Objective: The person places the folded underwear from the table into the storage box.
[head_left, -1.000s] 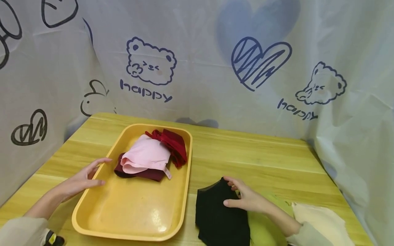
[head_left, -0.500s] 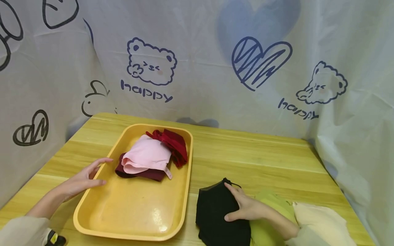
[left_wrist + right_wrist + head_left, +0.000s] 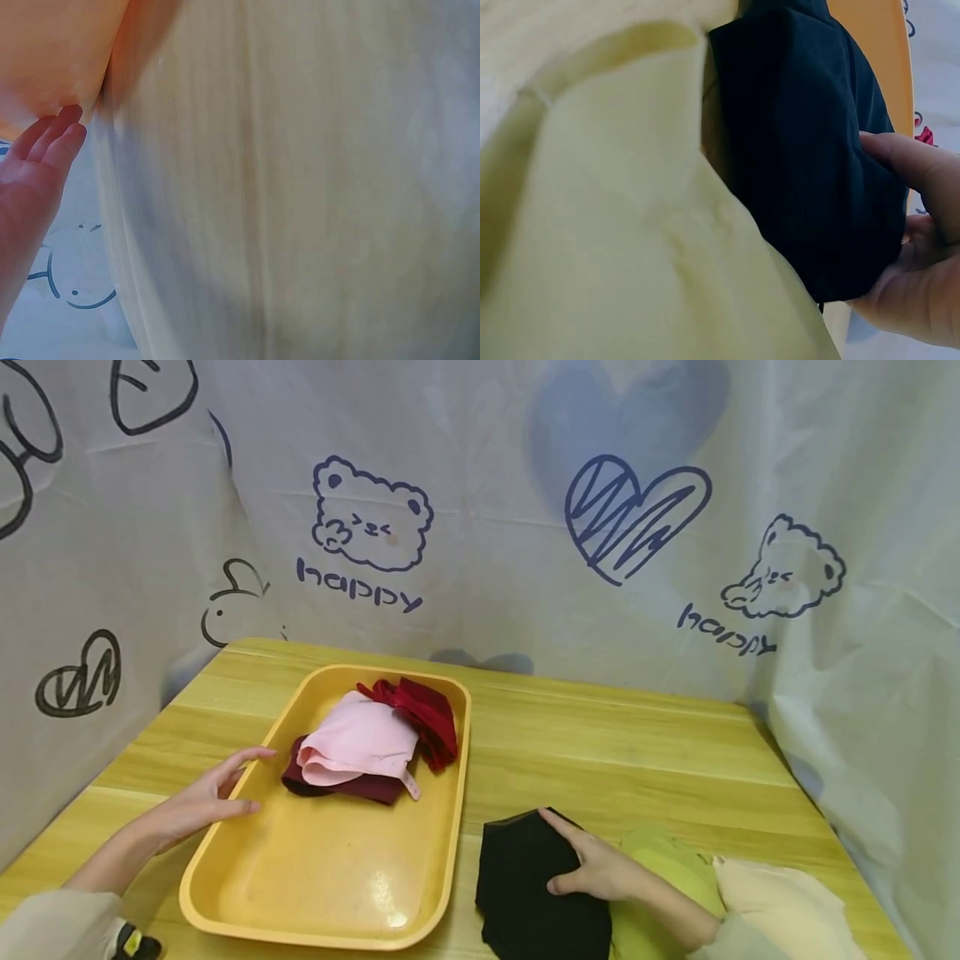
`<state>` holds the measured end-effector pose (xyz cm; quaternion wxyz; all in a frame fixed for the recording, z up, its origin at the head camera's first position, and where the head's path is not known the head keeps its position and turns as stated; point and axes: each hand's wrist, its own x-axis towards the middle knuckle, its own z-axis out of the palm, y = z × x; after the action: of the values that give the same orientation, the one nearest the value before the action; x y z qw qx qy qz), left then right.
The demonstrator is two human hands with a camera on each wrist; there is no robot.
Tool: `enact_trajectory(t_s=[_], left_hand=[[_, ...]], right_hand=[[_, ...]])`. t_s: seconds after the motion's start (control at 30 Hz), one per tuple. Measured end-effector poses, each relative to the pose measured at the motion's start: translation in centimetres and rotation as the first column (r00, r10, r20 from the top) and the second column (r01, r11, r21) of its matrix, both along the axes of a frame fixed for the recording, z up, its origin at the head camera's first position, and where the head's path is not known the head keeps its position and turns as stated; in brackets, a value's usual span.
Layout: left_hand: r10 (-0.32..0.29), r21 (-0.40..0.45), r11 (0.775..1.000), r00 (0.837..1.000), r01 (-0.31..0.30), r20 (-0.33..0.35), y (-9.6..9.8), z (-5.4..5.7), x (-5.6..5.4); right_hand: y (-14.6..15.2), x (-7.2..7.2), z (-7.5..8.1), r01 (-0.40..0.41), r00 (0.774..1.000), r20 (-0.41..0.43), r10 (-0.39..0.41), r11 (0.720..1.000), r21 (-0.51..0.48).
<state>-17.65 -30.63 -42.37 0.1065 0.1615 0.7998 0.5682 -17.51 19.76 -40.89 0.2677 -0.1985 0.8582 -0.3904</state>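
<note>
Behind the table (image 3: pixel 622 735), I see a pale, creased sheet (image 3: pixel 495 585) hung like a wall, a bear (image 3: pixel 372 517) drawn in blue past the table's left half, a striped heart (image 3: pixel 633 518) past its right half. More sheeting (image 3: pixel 877 710) encloses the table's left and right sides, with a black heart (image 3: pixel 81 677) on the left. The table's wood is yellowish and streaked.

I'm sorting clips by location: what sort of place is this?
Probably a makeshift tabletop work corner: a wood-grain table, pale sheeting with bear drawings hung around it, and a yellow tray holding fabric.
</note>
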Motion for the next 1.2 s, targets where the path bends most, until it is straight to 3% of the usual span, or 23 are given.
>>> enact_trajectory(t_s=[0.3, 0.57, 0.7, 0.9, 1.2], left_hand=[[0.002, -0.007, 1.0, 1.0, -0.002, -0.015, 0.0, -0.2, 0.0], [0.014, 0.011, 1.0, 1.0, -0.014, 0.019, 0.1, 0.0, 0.1], [0.011, 0.01, 1.0, 1.0, -0.011, 0.019, 0.1, 0.0, 0.0], [0.014, -0.023, 1.0, 1.0, -0.014, 0.008, 0.0, 0.0, 0.0], [0.005, -0.034, 0.999, 1.0, -0.006, -0.019, 0.0, -0.1, 0.0]], right_hand=[[0.0, 0.1, -0.1, -0.026, 0.998, -0.066, 0.022, 0.998, -0.059], [0.0, 0.3, 0.4, 0.033, 0.999, -0.031, -0.039, 0.985, -0.171], [0.1, 0.3, 0.7, 0.051, 0.996, -0.063, -0.063, 0.981, -0.185], [0.2, 0.0, 1.2, 0.083, 0.98, -0.157, -0.123, 0.967, -0.242], [0.3, -0.7, 3.1, 0.2, 0.937, -0.208, -0.281, 0.918, -0.342]])
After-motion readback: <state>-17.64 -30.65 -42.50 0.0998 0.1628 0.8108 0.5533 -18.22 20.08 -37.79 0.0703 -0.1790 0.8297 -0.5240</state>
